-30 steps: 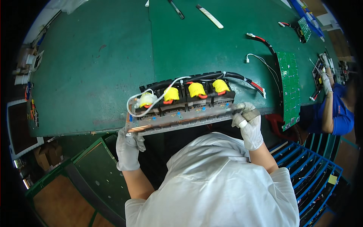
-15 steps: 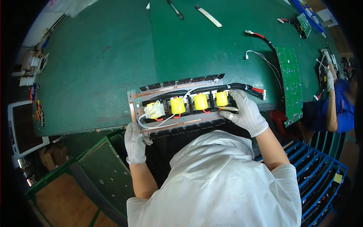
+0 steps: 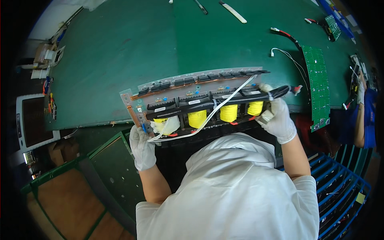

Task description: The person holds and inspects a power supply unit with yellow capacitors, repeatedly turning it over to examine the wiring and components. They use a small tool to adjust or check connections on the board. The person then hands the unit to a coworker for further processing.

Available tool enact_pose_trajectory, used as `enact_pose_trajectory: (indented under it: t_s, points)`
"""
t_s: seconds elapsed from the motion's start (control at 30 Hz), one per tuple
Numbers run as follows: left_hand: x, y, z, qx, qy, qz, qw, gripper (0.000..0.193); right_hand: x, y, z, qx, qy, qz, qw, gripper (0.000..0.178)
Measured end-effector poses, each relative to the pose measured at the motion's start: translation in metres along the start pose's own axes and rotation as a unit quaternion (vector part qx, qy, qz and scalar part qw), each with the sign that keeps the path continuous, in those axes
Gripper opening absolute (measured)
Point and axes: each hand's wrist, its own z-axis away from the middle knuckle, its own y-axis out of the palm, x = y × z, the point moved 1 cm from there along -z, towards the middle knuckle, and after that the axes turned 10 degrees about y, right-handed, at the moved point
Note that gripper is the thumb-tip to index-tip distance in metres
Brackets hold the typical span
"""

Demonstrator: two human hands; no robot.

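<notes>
Between both hands I hold a long circuit board (image 3: 188,89) tilted over the table's near edge, its component side showing. Along it sit several yellow-wrapped coils (image 3: 229,113), the leftmost partly covered in white. A thick black cable bundle (image 3: 184,109) runs lengthwise, and a thin white cable (image 3: 224,103) crosses it. My left hand (image 3: 142,147), in a white glove, is closed on the board's left end. Also gloved, my right hand (image 3: 280,122) grips the right end by the cable bundle; some of its fingers are hidden by the board.
On the green table (image 3: 100,72) lie a pen (image 3: 201,7), a white-handled cutter (image 3: 233,12) and a green circuit board (image 3: 318,88) with cables at right. Beyond, a co-worker's gloved hand (image 3: 361,92) is at another assembly. A blue rack (image 3: 336,180) stands lower right, a green-framed cart (image 3: 76,192) lower left.
The board has been lifted and tilted, its far edge raised so its face turns toward me. Both hands have moved with it. The view has shifted slightly left.
</notes>
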Motion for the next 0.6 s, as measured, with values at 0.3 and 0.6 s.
enact_pose_trajectory:
  t_s: [0.3, 0.6]
  points:
    - [-0.002, 0.003, -0.004, 0.035, 0.118, 0.128, 0.984, 0.032, 0.045, -0.043, -0.007, -0.033, -0.117, 0.065, 0.990, 0.071]
    - [-0.021, 0.035, -0.004, 0.031, 0.105, 0.107, 0.988, 0.029, 0.050, -0.053, 0.000, -0.092, -0.117, 0.069, 0.986, 0.073]
